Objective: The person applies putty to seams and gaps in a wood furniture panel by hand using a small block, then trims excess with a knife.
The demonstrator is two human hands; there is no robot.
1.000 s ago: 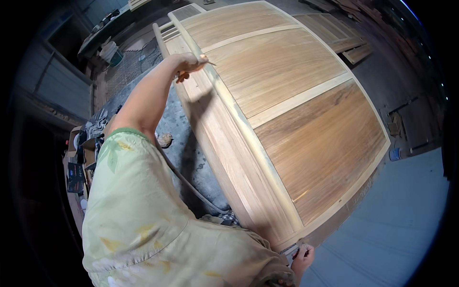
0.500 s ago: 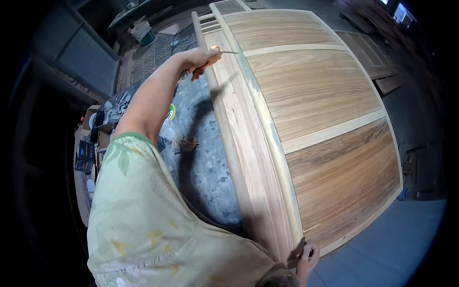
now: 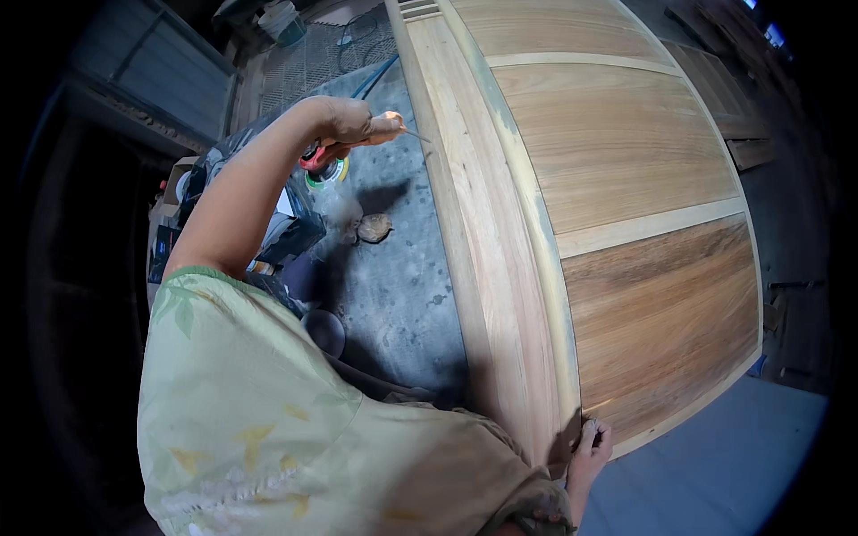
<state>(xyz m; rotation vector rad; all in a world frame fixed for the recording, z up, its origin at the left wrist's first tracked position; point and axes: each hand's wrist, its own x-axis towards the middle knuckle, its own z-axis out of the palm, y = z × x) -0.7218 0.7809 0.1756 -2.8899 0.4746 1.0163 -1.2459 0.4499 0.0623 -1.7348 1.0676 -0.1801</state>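
Note:
My left hand (image 3: 362, 127) is closed around a slim metal tool (image 3: 416, 135), whose thin shaft or blade sticks out to the right; its handle is hidden. The tool's tip is over the left rail of a large wooden panelled piece (image 3: 617, 147). This piece has brown grained panels, pale cross strips and a pale stile (image 3: 527, 183) smeared with yellowish and greyish filler. At the near corner, my right hand (image 3: 592, 449) rests by the frame's edge with fingers pinched together. Whatever they hold, if anything, I cannot make out.
Left of the wood, a stained grey surface (image 3: 407, 286) bears a brown lump (image 3: 374, 228), a clear plastic bag (image 3: 340, 213) and a round cup-like thing (image 3: 323, 332). Boxes and clutter line its left side. A bucket (image 3: 281, 23) stands at the far left.
My left hand has drawn back off the wood's left side, bringing the tool's tip from the filled stile to the left rail. The view has shifted; my right hand stays at the near corner.

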